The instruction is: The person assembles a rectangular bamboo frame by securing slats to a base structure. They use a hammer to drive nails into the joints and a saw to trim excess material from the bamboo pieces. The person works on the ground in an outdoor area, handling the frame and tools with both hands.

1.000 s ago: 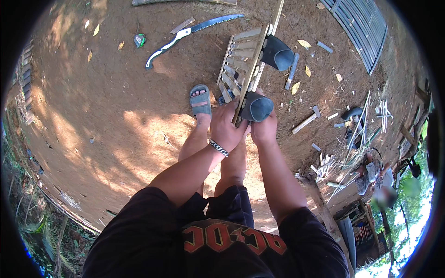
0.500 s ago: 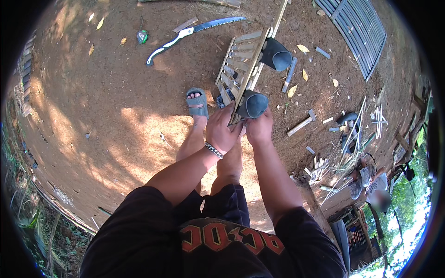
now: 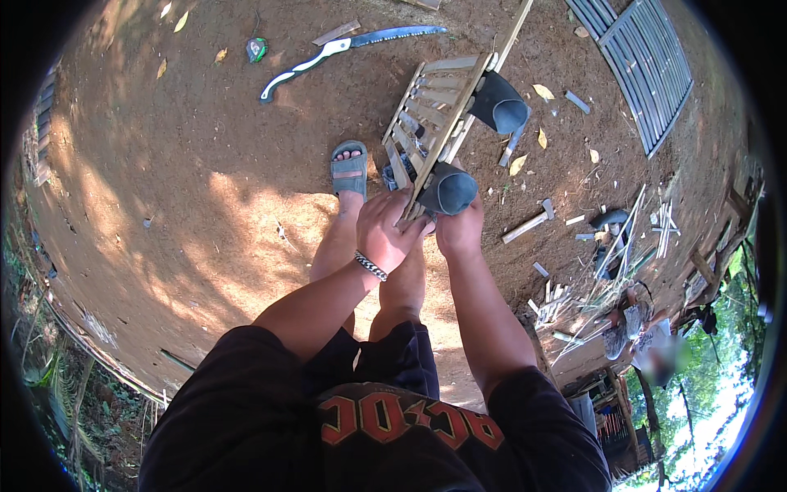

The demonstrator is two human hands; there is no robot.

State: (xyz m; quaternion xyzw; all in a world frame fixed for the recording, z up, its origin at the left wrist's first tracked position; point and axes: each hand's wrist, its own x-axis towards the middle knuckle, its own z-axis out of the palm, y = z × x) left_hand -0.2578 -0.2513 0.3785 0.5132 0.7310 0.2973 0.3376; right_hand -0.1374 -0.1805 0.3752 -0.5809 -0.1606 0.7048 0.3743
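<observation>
Ground: bare brown dirt (image 3: 205, 189), sun-dappled.
Slatted bamboo frame (image 3: 430, 123): tilted, held up before the person.
Pipe sections (image 3: 447, 190): two dark ones on its right side.
Pruning saw (image 3: 344, 47): lying well apart.
Left hand (image 3: 389, 232): fingers wrapped around frame's near end.
Right hand (image 3: 459, 232): curled under nearer pipe.

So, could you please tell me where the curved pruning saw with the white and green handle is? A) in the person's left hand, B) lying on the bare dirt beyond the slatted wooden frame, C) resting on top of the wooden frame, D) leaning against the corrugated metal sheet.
B: the curved pruning saw with the white and green handle lies flat on the dirt, while both the left hand and right hand grip the slatted wooden frame.
</observation>
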